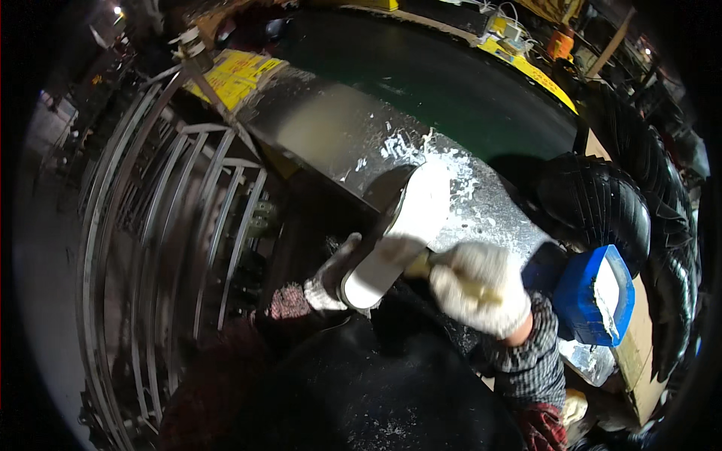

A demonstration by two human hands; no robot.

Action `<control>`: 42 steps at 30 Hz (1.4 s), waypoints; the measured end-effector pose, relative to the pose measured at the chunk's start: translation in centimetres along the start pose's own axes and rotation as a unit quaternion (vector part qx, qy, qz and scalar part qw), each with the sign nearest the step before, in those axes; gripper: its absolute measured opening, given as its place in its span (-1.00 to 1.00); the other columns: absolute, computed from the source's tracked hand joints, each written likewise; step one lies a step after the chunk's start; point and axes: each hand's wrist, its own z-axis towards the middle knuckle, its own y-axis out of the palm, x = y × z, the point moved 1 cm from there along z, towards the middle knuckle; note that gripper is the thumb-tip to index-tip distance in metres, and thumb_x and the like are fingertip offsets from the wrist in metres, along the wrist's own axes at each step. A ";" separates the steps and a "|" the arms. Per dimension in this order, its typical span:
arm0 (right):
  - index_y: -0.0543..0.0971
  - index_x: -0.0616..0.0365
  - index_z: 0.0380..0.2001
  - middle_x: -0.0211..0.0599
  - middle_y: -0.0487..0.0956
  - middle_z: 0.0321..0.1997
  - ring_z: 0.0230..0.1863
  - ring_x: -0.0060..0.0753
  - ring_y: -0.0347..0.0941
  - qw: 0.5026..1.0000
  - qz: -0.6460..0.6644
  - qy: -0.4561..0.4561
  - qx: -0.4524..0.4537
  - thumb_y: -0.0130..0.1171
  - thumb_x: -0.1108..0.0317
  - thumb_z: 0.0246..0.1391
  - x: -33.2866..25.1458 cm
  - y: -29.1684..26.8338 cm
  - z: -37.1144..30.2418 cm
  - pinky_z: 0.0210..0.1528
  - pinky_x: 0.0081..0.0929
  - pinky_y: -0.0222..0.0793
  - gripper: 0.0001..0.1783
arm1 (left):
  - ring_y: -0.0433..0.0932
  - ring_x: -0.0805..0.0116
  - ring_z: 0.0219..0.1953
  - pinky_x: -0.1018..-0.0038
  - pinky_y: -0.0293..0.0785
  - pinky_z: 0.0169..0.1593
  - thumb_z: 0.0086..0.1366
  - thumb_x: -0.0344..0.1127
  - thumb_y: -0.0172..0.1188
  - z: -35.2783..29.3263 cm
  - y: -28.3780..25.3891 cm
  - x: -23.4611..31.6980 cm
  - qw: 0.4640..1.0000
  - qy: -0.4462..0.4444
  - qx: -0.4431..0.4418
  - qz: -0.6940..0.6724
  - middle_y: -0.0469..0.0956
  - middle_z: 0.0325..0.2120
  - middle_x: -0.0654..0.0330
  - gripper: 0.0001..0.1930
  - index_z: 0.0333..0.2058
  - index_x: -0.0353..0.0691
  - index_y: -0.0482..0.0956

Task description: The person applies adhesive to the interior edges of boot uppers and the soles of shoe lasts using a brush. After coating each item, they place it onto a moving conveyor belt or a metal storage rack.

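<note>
the left hand (325,292), gloved, sits low at the near end of the white shoe sole (426,201), its fingers along the left edge; how far they wrap beneath is hidden, so i cannot tell how firmly it grips; the right hand (481,289), gloved too and blurred, is curled closed round what looks like a brush (418,264), wrist bent inward over the sole's right edge; the sole slants away from the body, near end overhanging the worktop (323,120), far end above its smeared part; it should be light and springy, likely slick if its face is wet, so best held by the side edges near the heel; right of it stands a blue tub (573,301) with white stuff inside; beyond the worktop runs a dark green belt (451,98)
</note>
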 end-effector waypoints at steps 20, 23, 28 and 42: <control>0.55 0.30 -0.29 -0.17 0.60 -0.28 -0.30 -0.51 0.52 0.974 0.127 0.184 -0.043 0.13 0.40 0.11 -0.5 0.1 -2.0 -0.24 -0.58 0.47 -0.83 | 0.60 -0.01 -0.24 0.11 0.62 -0.28 0.33 0.16 -0.15 1.3 7.2 1.7 0.983 0.097 0.150 -0.034 0.53 -0.14 -0.12 -0.38 0.09 -0.28 0.37; 0.54 0.32 -0.25 -0.20 0.59 -0.31 -0.34 -0.52 0.51 0.911 0.280 0.295 0.072 0.18 0.33 0.12 6.1 -1.1 -1.7 -0.26 -0.63 0.45 -0.76 | 0.59 -0.07 -0.22 0.09 0.62 -0.31 0.33 0.10 -0.10 1.2 4.9 4.3 0.999 0.035 -0.001 0.019 0.51 -0.12 -0.19 -0.41 0.06 -0.33 0.39; 0.54 0.27 -0.23 -0.28 0.55 -0.35 -0.42 -0.44 0.47 0.988 -0.132 0.036 0.070 0.15 0.49 0.09 8.3 0.8 3.0 -0.37 -0.55 0.42 -0.84 | 0.61 -0.18 -0.45 0.07 0.54 -0.69 0.28 0.15 -0.06 1.6 6.0 6.1 0.996 0.078 0.034 0.022 0.58 -0.36 -0.23 -0.40 -0.02 -0.32 0.47; 0.55 0.30 -0.23 -0.07 0.53 -0.32 -0.35 -0.24 0.46 0.914 -0.023 0.278 0.295 0.18 0.52 -0.07 0.8 -5.5 -12.3 -0.28 -0.45 0.39 -0.74 | -0.14 -0.28 0.32 -0.13 -0.09 0.32 0.11 0.37 0.06 12.0 18.8 13.6 0.931 0.277 -0.040 0.236 -0.17 0.29 -0.25 0.07 0.28 -0.38 -0.15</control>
